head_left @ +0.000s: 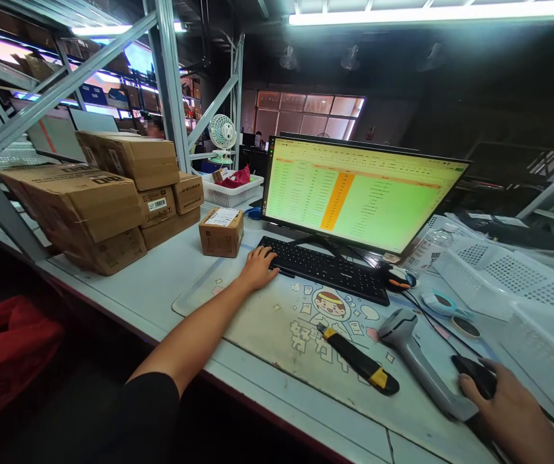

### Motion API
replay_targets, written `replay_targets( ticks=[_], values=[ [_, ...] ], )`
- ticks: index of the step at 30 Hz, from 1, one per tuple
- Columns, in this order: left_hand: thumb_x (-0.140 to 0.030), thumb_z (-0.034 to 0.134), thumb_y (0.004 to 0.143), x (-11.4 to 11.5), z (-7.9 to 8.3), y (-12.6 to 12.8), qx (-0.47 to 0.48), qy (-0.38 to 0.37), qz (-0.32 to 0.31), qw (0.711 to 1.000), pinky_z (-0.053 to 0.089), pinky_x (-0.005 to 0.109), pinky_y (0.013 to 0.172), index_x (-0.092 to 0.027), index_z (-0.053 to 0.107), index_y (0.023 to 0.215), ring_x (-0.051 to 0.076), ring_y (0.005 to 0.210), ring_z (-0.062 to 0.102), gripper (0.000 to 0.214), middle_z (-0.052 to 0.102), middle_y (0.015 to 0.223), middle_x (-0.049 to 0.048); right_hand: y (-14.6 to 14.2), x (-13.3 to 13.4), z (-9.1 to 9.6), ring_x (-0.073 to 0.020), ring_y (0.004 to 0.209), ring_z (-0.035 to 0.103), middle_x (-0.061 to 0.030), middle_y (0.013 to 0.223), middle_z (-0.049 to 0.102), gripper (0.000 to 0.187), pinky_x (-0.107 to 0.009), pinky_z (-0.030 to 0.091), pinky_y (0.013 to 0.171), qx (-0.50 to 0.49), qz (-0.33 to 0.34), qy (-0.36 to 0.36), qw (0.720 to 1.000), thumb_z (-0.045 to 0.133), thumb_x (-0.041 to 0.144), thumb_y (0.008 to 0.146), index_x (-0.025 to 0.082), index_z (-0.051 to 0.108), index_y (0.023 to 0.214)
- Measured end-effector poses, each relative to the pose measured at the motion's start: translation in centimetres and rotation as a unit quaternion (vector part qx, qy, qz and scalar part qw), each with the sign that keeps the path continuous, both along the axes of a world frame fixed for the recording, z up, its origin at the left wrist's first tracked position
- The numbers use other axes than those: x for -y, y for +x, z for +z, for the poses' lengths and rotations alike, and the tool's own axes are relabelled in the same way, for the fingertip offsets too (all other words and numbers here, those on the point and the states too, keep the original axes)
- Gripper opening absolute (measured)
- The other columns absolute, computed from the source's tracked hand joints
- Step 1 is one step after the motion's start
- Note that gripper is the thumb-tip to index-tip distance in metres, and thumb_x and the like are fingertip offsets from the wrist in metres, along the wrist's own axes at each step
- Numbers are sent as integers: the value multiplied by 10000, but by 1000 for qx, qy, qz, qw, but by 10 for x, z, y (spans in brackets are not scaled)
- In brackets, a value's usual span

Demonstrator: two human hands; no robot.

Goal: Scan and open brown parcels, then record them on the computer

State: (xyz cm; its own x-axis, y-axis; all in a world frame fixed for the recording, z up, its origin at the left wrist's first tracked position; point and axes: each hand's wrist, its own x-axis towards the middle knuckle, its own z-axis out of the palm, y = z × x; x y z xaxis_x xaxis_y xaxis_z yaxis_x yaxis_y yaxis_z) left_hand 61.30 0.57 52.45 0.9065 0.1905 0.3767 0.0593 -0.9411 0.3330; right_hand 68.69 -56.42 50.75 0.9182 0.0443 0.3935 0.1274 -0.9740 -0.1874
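Note:
My left hand (257, 269) rests with its fingertips on the left end of a black keyboard (325, 269) and holds nothing. My right hand (509, 412) is at the lower right, curved over a black computer mouse (475, 377). Just left of that hand lies a grey handheld barcode scanner (417, 361), its head pointing up the desk. A black and yellow utility knife (359, 361) lies on the printed desk mat (281, 328) between my hands. A small cardboard box (221, 232) with a white label stands just beyond my left hand.
A monitor (354, 193) showing a green and yellow spreadsheet stands behind the keyboard. Stacked cardboard boxes (98, 200) fill the desk's left side, beside metal shelving (171, 84). White plastic baskets (509, 283) sit at right, and a red bag (1, 354) lies below the desk's front edge.

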Motion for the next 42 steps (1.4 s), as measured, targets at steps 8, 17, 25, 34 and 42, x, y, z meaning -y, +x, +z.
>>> replay_targets(
  ticks=[8, 17, 25, 34, 42],
  values=[
    [-445, 678, 972, -8, -9, 3, -41, -17, -11, 999, 291, 559, 1316, -234, 581, 1534, 372, 1608, 333, 609, 431, 1709, 128, -8, -12, 15, -520, 1216, 670, -249, 1124, 721, 563, -680, 519, 1067, -45, -1, 125, 991, 516, 680, 694, 320, 631, 1110],
    [-445, 691, 960, -8, -10, 4, -58, -26, -13, 998, 285, 552, 1322, -238, 574, 1548, 372, 1618, 321, 634, 419, 1719, 126, -14, -18, 22, -511, 1250, 668, -230, 1140, 719, 465, -659, 510, 1100, -47, -8, 139, 989, 540, 668, 642, 342, 592, 969],
    [-456, 687, 962, -6, -8, 2, -60, -31, -15, 998, 279, 560, 1325, -250, 572, 1548, 376, 1620, 316, 632, 417, 1721, 124, -7, -11, 14, -524, 1181, 687, -217, 1097, 727, 457, -655, 505, 1120, -37, 2, 135, 990, 541, 686, 647, 352, 528, 959],
    [-467, 664, 980, -5, 2, -2, -97, -31, -17, 995, 239, 555, 1337, -225, 520, 1595, 379, 1643, 257, 676, 357, 1753, 125, 4, 6, 0, -485, 1189, 694, -222, 1193, 740, 615, -645, 525, 1094, -41, 19, 89, 995, 481, 719, 753, 238, 606, 1116],
    [-477, 644, 992, -3, 4, -5, -109, -23, -10, 994, 207, 523, 1346, -228, 496, 1613, 362, 1649, 243, 685, 341, 1761, 115, 6, 8, -1, -447, 1202, 699, -232, 1280, 724, 751, -590, 537, 1100, -58, 9, 53, 997, 380, 748, 801, 171, 627, 1214]
  ],
)
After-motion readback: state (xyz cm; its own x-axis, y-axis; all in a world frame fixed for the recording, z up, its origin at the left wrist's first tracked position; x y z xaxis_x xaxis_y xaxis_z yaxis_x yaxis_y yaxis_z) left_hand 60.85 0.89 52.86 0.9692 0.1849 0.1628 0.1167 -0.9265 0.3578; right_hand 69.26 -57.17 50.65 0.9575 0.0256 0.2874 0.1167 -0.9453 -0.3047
